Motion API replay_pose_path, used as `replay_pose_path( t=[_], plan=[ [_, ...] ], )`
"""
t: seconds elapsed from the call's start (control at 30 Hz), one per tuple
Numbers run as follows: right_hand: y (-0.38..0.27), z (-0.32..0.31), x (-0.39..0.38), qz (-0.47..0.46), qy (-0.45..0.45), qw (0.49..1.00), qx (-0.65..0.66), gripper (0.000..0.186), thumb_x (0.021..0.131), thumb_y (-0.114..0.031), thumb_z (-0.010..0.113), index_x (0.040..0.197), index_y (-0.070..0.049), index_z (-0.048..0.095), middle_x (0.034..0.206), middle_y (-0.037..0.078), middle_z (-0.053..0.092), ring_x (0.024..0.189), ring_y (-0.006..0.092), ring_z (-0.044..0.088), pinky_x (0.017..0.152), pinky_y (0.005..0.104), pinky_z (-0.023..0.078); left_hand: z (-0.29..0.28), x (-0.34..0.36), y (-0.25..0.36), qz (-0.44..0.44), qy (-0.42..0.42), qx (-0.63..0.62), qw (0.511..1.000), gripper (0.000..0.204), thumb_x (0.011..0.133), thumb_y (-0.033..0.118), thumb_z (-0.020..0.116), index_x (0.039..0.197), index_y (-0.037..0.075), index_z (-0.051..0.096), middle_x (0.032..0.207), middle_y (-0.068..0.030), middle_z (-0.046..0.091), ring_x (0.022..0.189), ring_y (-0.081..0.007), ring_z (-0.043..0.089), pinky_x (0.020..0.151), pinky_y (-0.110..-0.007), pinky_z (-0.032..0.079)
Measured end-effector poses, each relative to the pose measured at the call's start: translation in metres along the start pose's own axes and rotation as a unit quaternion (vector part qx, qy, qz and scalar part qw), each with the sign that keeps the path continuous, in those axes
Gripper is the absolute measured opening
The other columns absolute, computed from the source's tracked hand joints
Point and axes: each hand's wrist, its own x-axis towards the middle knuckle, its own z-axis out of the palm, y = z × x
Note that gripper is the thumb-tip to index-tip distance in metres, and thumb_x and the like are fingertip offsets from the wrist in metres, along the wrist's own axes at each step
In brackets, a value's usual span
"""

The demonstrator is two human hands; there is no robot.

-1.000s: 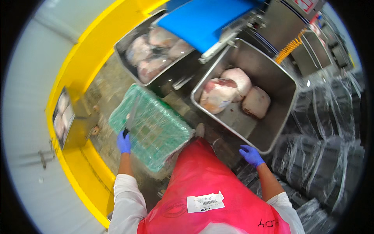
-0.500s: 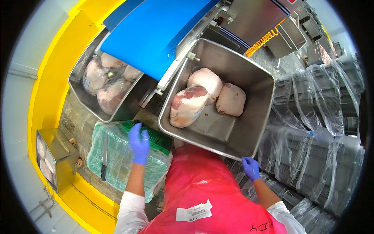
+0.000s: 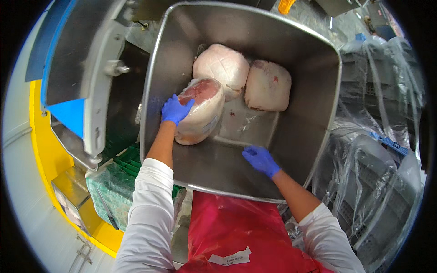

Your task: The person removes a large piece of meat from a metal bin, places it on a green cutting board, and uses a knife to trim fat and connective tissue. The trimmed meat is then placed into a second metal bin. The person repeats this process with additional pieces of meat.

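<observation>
In the steel tub (image 3: pixel 305 136) lie three large pieces of pale meat. The left piece (image 3: pixel 200 118), red on top, has my left hand (image 3: pixel 177 110) on its left side, blue-gloved fingers apart against it. Behind it sits a rounded piece (image 3: pixel 221 68), and at the right a squarer one (image 3: pixel 267 85). My right hand (image 3: pixel 261 160), also gloved, is open inside the tub, below and right of the pieces, holding nothing that shows.
Left are a blue conveyor (image 3: pixel 68 117) with metal frame, a yellow barrier (image 3: pixel 43 141), a plastic-wrapped green crate (image 3: pixel 102 186) with a knife (image 3: pixel 109 209), and a steel bin (image 3: pixel 70 200). Plastic-draped grey crates (image 3: pixel 373 191) stand at the right. My red apron (image 3: pixel 236 227) is below.
Both hands moved up into the tub, the left onto the meat. The knife, held a second earlier, was released onto the crate. The view shifted, so the tub now appears larger.
</observation>
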Motion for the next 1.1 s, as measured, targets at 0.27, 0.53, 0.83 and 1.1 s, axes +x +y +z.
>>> replay_pose_path(
  t=[0.27, 0.53, 0.83, 1.1],
  plan=[
    [-0.018, 0.02, 0.18, 0.089, 0.046, 0.886, 0.452, 0.082, 0.095, -0.058, 0.072, 0.15, 0.0, 0.054, 0.143, 0.017, 0.063, 0.126, 0.028, 0.062, 0.107, 0.0401, 0.05, 0.028, -0.044, 0.061, 0.066, -0.087, 0.018, 0.994, 0.09, 0.075, 0.08, 0.073, 0.107, -0.004, 0.069, 0.104, -0.034, 0.071, 0.101, -0.0492, 0.07, 0.086, -0.055, 0.057],
    [0.155, 0.07, 0.171, 0.159, 0.195, 0.827, 0.503, 0.088, 0.097, -0.049, 0.073, 0.161, -0.001, 0.037, 0.156, 0.016, 0.052, 0.139, 0.0291, 0.053, 0.117, 0.0406, 0.042, 0.14, -0.067, 0.014, 0.091, -0.171, -0.064, 0.979, 0.056, 0.093, 0.047, 0.074, 0.127, 0.003, 0.069, 0.123, -0.0244, 0.07, 0.109, -0.0368, 0.069, 0.094, -0.048, 0.053],
    [0.204, 0.051, 0.215, 0.162, 0.117, 0.874, 0.444, 0.088, 0.095, -0.053, 0.073, 0.16, -0.004, 0.04, 0.154, 0.017, 0.053, 0.137, 0.0315, 0.055, 0.116, 0.0412, 0.043, 0.172, -0.002, -0.018, -0.292, -0.281, -0.379, 0.832, 0.097, 0.098, 0.075, 0.05, 0.156, -0.003, 0.045, 0.159, -0.02, 0.049, 0.144, -0.0319, 0.05, 0.122, -0.042, 0.035],
    [0.203, 0.031, 0.242, 0.218, 0.069, 0.765, 0.602, 0.068, 0.104, -0.061, 0.051, 0.147, -0.009, 0.06, 0.143, 0.008, 0.065, 0.129, 0.026, 0.061, 0.11, 0.0426, 0.049, 0.275, -0.003, -0.102, -0.345, -0.323, -0.566, 0.676, 0.085, 0.103, 0.074, 0.041, 0.147, 0.004, 0.059, 0.144, -0.0144, 0.064, 0.128, -0.0286, 0.063, 0.11, -0.042, 0.049]
  ],
)
